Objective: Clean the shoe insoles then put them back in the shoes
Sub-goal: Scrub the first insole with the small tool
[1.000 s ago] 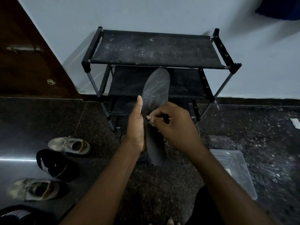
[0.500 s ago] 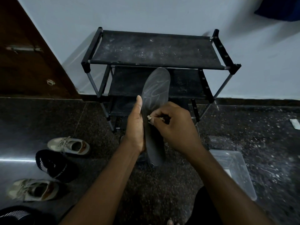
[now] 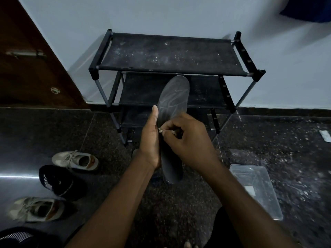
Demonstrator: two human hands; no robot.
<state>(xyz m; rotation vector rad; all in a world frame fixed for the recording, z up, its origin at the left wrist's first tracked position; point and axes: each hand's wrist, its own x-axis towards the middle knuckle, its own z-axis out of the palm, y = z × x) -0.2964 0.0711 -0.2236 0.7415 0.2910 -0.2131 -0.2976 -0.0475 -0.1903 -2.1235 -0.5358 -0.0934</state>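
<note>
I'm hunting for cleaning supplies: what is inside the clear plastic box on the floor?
The clear rectangular plastic box holds one small pale flat item, too blurred to identify. The right forearm may hide its near left edge.

L hand, R hand & forearms bare; blk garment on lap.

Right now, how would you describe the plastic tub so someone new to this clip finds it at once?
Start at the black shoe rack against the pale wall, then drop to the dark floor on its right. There, beside the person's right forearm, lies the plastic tub, the only see-through thing in view.
</note>
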